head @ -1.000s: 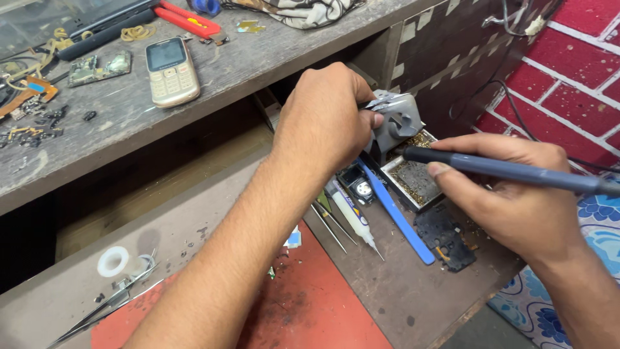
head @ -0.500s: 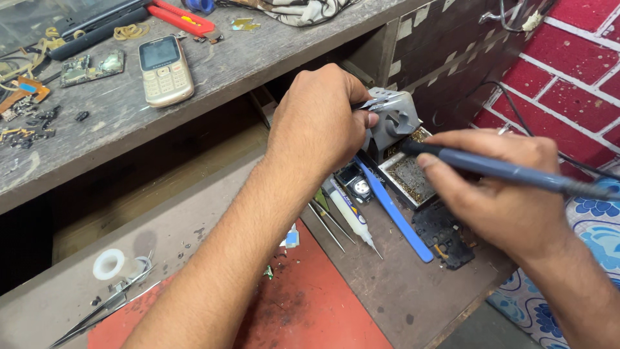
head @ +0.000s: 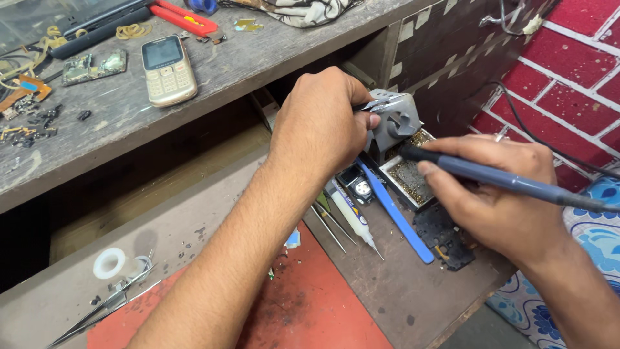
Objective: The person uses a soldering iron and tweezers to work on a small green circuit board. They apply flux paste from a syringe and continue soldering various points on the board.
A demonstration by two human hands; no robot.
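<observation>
Left hand [head: 320,126] pinching tweezers [head: 369,105] above the grey stand [head: 395,123], right hand [head: 500,200] gripping the soldering iron [head: 504,181] at the stand's tray; a slip could burn the left fingers.

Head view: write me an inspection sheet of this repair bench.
Surface: worn grey bench with a red mat; grey shelf above.
Job's things: blue soldering iron, tip at the grey stand over a tray of brass wool.
Clutter: keypad phone, circuit board, red cutter, blue pry tool, syringe tube, tweezers, tape roll.
Hands: left hand pinches something small and metallic at the stand; right hand grips the iron.
Cables: black cable along the wall.
Surroundings: red brick wall.
</observation>
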